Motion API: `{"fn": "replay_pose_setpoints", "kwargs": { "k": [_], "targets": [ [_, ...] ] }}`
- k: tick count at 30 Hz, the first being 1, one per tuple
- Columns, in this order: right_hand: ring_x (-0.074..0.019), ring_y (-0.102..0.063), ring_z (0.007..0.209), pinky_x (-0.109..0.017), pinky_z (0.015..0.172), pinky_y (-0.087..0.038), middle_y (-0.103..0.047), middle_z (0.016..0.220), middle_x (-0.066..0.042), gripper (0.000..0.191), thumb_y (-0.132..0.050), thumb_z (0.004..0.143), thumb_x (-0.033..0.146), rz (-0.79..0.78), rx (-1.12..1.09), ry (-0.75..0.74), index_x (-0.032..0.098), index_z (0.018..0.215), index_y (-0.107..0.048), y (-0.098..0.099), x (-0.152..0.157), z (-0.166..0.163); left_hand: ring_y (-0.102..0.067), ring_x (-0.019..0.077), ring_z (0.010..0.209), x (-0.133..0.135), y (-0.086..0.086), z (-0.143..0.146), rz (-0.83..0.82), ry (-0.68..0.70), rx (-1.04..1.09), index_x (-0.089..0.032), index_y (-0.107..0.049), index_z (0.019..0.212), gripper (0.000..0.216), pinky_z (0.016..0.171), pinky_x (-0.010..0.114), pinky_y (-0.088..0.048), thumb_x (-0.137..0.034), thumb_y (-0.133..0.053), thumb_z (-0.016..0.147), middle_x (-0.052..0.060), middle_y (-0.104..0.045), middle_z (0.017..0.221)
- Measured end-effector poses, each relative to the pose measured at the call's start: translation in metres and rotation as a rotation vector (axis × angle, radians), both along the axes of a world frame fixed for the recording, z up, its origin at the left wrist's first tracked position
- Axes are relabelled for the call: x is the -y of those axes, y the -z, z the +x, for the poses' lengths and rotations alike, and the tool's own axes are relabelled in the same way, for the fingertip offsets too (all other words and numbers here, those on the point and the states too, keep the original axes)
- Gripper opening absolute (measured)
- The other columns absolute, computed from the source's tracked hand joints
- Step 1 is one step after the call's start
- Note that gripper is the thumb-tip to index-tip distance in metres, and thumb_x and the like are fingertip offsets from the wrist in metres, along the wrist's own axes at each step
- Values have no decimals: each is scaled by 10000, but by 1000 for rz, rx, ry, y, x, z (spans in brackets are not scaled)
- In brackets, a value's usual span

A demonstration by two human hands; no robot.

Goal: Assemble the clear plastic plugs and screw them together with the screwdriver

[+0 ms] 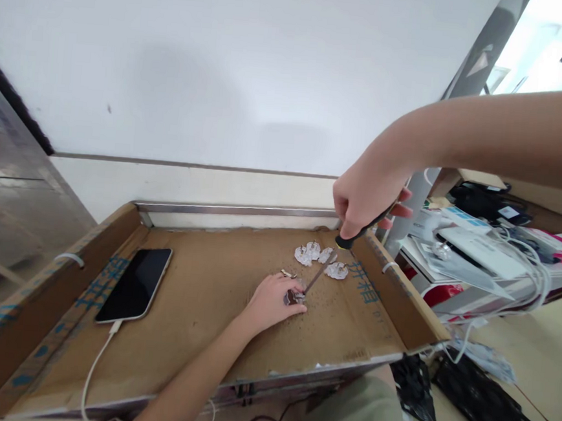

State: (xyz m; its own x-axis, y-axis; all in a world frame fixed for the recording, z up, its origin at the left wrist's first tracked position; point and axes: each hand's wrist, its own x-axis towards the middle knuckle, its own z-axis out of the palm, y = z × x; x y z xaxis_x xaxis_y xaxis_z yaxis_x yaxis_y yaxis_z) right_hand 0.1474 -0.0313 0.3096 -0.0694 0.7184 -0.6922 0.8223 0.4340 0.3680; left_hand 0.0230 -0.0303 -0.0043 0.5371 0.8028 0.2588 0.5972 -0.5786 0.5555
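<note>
My right hand (367,198) is closed round the black handle of a screwdriver (322,269), held tilted with its tip pointing down to the left. The tip meets a small metal part (295,296) that my left hand (274,301) pinches against the cardboard tray (206,295). Several clear plastic pieces (320,259) lie just behind the screwdriver shaft. A few tiny brass bits (286,274) sit beside my left fingers.
A black phone (135,284) with a white cable (97,358) lies at the tray's left. To the right stand a grey post (466,82) and a shelf with white boxes and cables (482,252). A black keyboard (494,402) lies low on the right.
</note>
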Motion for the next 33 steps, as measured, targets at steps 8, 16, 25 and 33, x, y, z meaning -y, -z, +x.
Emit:
{"fn": "replay_pose_setpoints", "kwargs": {
  "k": [8, 16, 25, 33],
  "targets": [
    [-120, -484, 451, -307, 549, -395, -608, 655, -46, 400, -633, 689, 372, 179, 43, -177, 145, 1017, -609, 8, 12, -7, -590, 197, 884, -1, 2, 0, 12, -5, 7, -238, -643, 896, 279, 786, 314, -414, -384, -753, 686, -16, -690, 899],
    [-115, -558, 512, -231, 467, -411, -640, 785, -100, 418, -544, 761, 343, 11, -3, -64, 44, 1046, -606, 5, 0, -6, -597, 190, 870, 0, 1, 1, -1, -11, 24, -239, -644, 890, 286, 782, 309, -416, -402, -754, 683, -19, -692, 890],
    [-102, -602, 550, -207, 502, -427, -659, 788, -59, 352, -498, 802, 383, -38, 29, 45, 62, 846, -637, 6, -17, -3, -601, 188, 859, -3, 4, 0, 5, -14, 35, -231, -647, 883, 299, 775, 299, -412, -408, -763, 672, -14, -693, 880],
    [-38, -502, 450, -230, 524, -345, -637, 647, 15, 392, -555, 761, 520, 145, 105, 8, 166, 869, -683, 2, 14, 2, -593, 174, 829, -4, 5, 0, 13, 8, 47, -227, -641, 859, 278, 762, 284, -411, -395, -762, 674, -22, -683, 852]
  ]
}}
